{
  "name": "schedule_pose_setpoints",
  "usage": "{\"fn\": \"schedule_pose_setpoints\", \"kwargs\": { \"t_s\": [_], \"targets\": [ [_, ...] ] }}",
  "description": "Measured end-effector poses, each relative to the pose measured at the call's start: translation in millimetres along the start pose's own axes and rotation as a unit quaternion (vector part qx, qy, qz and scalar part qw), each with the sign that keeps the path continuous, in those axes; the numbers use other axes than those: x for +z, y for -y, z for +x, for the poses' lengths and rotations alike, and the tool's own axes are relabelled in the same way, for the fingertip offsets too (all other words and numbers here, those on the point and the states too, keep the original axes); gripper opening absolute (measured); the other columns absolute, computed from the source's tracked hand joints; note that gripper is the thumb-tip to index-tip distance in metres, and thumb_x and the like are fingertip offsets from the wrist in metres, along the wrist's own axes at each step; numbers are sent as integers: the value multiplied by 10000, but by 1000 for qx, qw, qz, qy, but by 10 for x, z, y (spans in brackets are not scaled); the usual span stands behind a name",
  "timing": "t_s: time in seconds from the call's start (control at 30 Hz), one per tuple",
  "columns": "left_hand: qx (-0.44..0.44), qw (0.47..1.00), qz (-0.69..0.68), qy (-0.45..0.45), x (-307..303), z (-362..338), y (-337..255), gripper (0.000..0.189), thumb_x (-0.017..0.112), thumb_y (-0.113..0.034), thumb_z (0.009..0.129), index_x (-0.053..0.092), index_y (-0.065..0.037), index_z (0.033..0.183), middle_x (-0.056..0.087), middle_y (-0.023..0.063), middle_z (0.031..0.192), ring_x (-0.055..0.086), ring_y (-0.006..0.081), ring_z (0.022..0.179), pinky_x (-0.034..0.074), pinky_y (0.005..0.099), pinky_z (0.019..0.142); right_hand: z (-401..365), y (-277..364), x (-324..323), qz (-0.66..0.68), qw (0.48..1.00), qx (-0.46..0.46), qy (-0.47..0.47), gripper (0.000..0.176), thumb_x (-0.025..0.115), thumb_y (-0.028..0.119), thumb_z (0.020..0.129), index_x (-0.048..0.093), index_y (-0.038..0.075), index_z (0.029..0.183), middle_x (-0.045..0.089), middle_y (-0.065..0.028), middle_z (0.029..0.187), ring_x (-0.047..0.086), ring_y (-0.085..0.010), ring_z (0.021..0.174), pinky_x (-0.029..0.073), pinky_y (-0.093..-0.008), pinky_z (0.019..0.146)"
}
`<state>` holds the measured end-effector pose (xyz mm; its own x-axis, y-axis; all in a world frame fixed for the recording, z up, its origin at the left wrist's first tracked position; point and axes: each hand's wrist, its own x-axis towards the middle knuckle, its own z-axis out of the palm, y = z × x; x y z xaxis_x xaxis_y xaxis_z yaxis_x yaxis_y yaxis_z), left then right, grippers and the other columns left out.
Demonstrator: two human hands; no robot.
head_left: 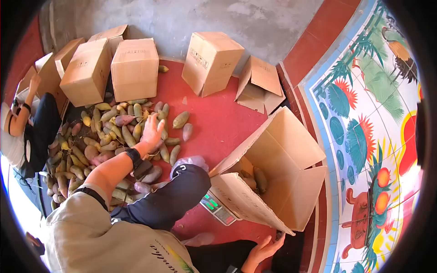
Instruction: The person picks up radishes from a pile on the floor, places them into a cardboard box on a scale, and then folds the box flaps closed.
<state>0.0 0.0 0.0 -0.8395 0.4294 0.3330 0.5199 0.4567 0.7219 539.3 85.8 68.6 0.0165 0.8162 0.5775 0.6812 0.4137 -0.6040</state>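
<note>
My left hand [153, 132], a dark watch on its wrist, hangs over a heap of sweet potatoes [108, 144] with its fingers apart. The heap mixes yellow-brown and purplish roots. My right hand [265, 251] is low at the right, thumb and fingers spread, its fingertips right at the lower corner of an open cardboard box [291, 191]. Several sweet potatoes [260, 179] lie inside this tilted box, its flaps folded outward. Beside the box's near side, a scale [218, 208] shows green digits. My bent knee [186, 189] stands between heap and box.
Closed cardboard boxes [135, 70] line the back of the red floor [209, 136]. Another tall box [212, 63] and an open box [260, 86] stand against the grey wall. At the far left, a co-worker [29, 123] sits beside the heap. A painted tile wall [359, 127] runs along the right.
</note>
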Motion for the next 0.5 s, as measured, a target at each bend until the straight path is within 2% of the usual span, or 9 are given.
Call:
{"fn": "schedule_pose_setpoints", "kwargs": {
  "t_s": [0.07,0.1,0.17,0.2,0.3,0.37,0.4,0.47,0.5],
  "targets": [
    [39,998,9,-55,-33,80,72,467,504,-337,888,416,-33,1231,439,225,1216,410,386,1147,349,438,963,9,-54,-44,-48,998,-49,-4,436,478,276,929,438,-49,1218,515,-204,1128,527,-338,993,420,-408,837],
    [27,999,13,-45,-68,136,217,467,504,-337,888,416,-33,1231,439,225,1216,410,386,1147,349,438,963,-5,57,-35,-57,997,-48,9,436,478,276,929,438,-49,1218,515,-204,1128,527,-338,993,420,-408,837],
    [59,994,43,-81,-104,296,310,446,515,-318,881,433,-27,1209,467,224,1178,437,379,1111,367,436,942,34,150,-38,-102,991,-77,37,372,483,255,924,486,-51,1136,537,-206,1057,534,-345,948,426,-402,807],
    [56,994,58,-80,-145,429,337,433,522,-309,877,448,-25,1196,479,220,1173,445,377,1105,373,431,939,28,143,20,-101,991,-78,35,372,483,255,924,486,-51,1136,537,-206,1057,534,-345,948,426,-402,807],
    [42,991,75,-104,-142,690,461,418,527,-300,875,462,-25,1183,490,218,1163,447,373,1104,375,426,938,0,53,42,-143,983,-41,105,341,495,238,917,501,-48,1103,544,-198,1027,532,-344,941,423,-399,818],
    [22,992,82,-94,-104,806,541,430,522,-312,877,462,-23,1190,480,218,1185,443,369,1117,374,422,942,3,53,74,-165,969,2,183,304,526,206,894,519,-11,1108,550,-189,1033,531,-338,944,426,-394,820],
    [15,992,82,-93,-76,865,597,443,518,-323,879,458,-22,1199,474,217,1197,440,367,1125,372,421,946,25,144,109,-167,968,1,186,304,526,206,894,519,-11,1108,550,-189,1033,531,-338,944,426,-394,820],
    [-2,992,87,-86,-17,983,722,477,503,-358,883,450,-24,1220,460,212,1229,430,364,1148,366,417,959,98,403,174,-216,962,-83,145,194,613,175,825,613,49,972,608,-197,954,587,-344,895,483,-405,790],
    [-6,993,88,-84,20,1057,789,477,503,-358,883,450,-24,1220,460,212,1229,430,364,1148,366,417,959,105,403,199,-218,961,-85,149,194,613,175,825,613,49,972,608,-197,954,587,-344,895,483,-405,790]
  ]
}}
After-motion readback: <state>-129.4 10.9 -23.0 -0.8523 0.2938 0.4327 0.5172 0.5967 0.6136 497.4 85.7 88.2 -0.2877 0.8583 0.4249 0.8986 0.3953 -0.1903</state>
